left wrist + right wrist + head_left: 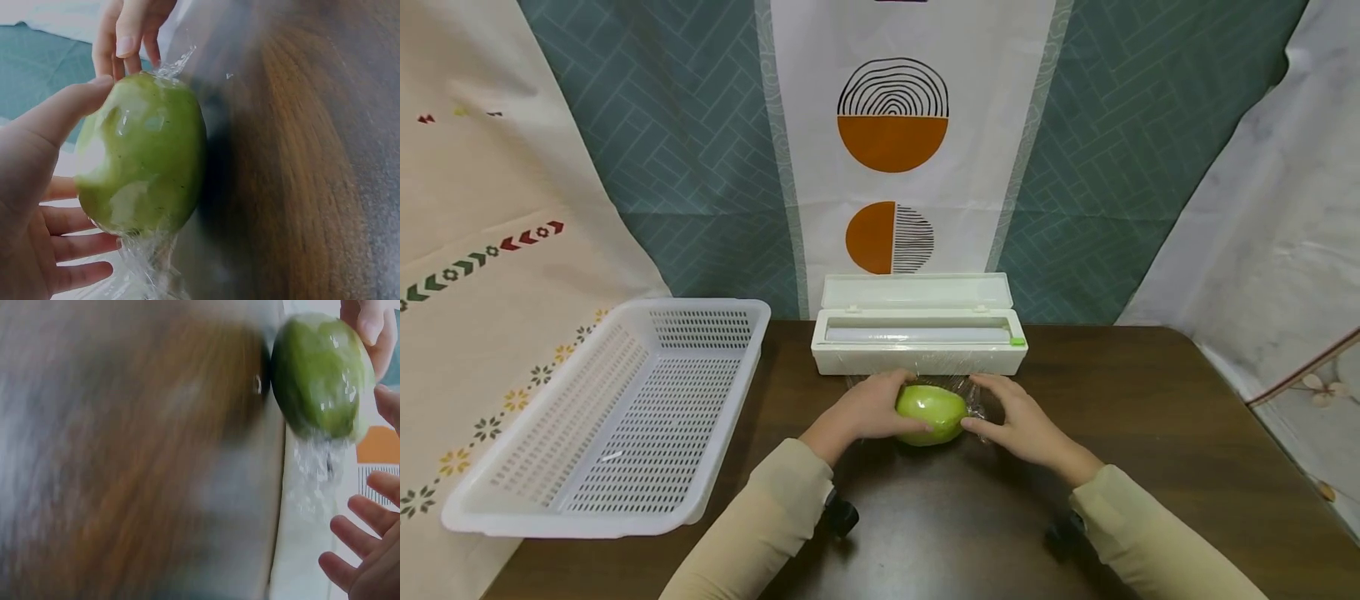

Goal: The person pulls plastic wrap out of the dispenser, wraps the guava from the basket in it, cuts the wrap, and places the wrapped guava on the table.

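Note:
A smooth green fruit [931, 410], its skin glossy under clear cling film, lies on the dark table between both hands. My left hand [874, 408] holds it from the left, thumb across the near side and fingers behind; some of these fingers are hidden by the fruit in the left wrist view. Gathered cling film [153, 262] trails off one end. At the fruit's right end is my right hand [1022, 423], thumb near the skin, fingers [356, 537] spread and fairly straight beside the loose film.
Just behind the hands stands a white cling film dispenser box [917, 362], lid raised, with a roll [917, 335] inside and a green slider [1017, 342] at its right. A white slotted basket [700, 500] occupies the left side. Patterned cloths [700, 167] hang around the wooden table [1150, 467].

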{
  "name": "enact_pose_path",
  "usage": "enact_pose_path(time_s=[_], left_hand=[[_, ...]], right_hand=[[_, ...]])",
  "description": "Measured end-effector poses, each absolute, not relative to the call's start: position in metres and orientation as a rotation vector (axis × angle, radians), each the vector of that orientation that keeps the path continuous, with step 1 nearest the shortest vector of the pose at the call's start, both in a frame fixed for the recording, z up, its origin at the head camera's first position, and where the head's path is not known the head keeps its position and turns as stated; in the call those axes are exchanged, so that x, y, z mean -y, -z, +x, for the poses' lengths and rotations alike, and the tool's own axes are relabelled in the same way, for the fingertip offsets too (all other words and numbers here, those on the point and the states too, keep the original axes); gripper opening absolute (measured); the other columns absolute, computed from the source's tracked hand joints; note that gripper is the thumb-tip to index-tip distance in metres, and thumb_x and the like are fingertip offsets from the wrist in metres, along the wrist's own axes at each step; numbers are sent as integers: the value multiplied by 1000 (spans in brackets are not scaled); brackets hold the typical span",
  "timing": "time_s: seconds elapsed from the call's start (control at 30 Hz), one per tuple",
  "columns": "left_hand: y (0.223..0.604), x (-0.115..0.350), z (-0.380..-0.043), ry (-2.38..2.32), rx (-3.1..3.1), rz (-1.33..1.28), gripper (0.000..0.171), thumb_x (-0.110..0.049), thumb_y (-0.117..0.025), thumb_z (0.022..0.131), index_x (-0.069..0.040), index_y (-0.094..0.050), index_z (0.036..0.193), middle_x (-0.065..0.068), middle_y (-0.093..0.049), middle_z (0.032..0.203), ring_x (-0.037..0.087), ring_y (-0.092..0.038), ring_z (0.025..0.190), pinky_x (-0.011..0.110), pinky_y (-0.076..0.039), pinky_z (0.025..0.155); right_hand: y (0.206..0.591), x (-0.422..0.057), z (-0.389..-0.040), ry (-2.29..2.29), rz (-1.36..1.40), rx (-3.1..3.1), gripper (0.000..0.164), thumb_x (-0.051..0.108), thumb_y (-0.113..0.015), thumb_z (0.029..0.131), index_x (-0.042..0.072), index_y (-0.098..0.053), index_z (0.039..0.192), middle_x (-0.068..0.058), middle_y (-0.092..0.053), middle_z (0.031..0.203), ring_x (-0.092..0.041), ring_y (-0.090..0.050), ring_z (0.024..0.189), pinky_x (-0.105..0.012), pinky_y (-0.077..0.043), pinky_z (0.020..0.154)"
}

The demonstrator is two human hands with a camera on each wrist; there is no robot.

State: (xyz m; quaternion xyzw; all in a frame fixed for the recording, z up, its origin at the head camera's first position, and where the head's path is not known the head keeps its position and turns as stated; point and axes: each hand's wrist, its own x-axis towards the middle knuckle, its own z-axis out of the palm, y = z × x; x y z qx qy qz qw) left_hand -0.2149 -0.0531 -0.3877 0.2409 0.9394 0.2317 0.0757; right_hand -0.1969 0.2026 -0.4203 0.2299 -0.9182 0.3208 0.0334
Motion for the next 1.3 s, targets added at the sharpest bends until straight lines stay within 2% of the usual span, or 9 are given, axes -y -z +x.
enact_pose_path(time_s=[0.13, 0.23, 0.37, 0.47, 0.97, 1.3], left_hand=[[385, 50, -216, -667, -2848, 713, 78, -66, -65, 74, -11, -54, 128, 3, -64, 113, 17, -59, 97, 34, -50, 80], [384, 45, -219, -653, -2867, 743, 78, -67, -62, 76, -10, -54, 129, 6, -63, 118, 20, -59, 105, 38, -50, 87], [381, 38, -224, -614, -2900, 789, 77, -65, -59, 80, -9, -52, 132, 8, -60, 127, 23, -55, 118, 40, -45, 99], [379, 32, -226, -565, -2933, 818, 74, -63, -58, 83, -9, -52, 133, 7, -59, 130, 24, -53, 121, 39, -43, 102], [374, -11, -238, -421, -2989, 953, 62, -56, -53, 90, -13, -52, 134, 4, -58, 129, 20, -54, 118, 37, -46, 98], [367, -33, -247, -427, -2977, 930, 58, -50, -53, 92, -16, -47, 139, 4, -52, 138, 21, -50, 125, 37, -41, 105]], right_hand=[[420, -213, -199, -1003, 627, 2813, 70, 41, -69, 84, 5, -44, 138, -17, -46, 139, -36, -43, 129, -57, -37, 102], [420, -221, -202, -1017, 563, 2807, 70, 42, -68, 85, 4, -44, 138, -17, -47, 138, -36, -44, 128, -57, -38, 101], [419, -232, -205, -1031, 500, 2799, 68, 43, -66, 86, 6, -44, 139, -17, -48, 135, -37, -46, 126, -57, -39, 99], [418, -238, -208, -1039, 461, 2790, 67, 42, -66, 87, 7, -44, 139, -18, -48, 134, -37, -46, 124, -58, -39, 98], [418, -259, -225, -1094, 370, 2720, 62, 36, -63, 90, 1, -42, 138, -21, -49, 134, -38, -51, 118, -55, -45, 92], [415, -263, -239, -1096, 377, 2647, 48, 28, -53, 97, 0, -45, 135, -21, -56, 127, -37, -57, 110, -53, -49, 85]])
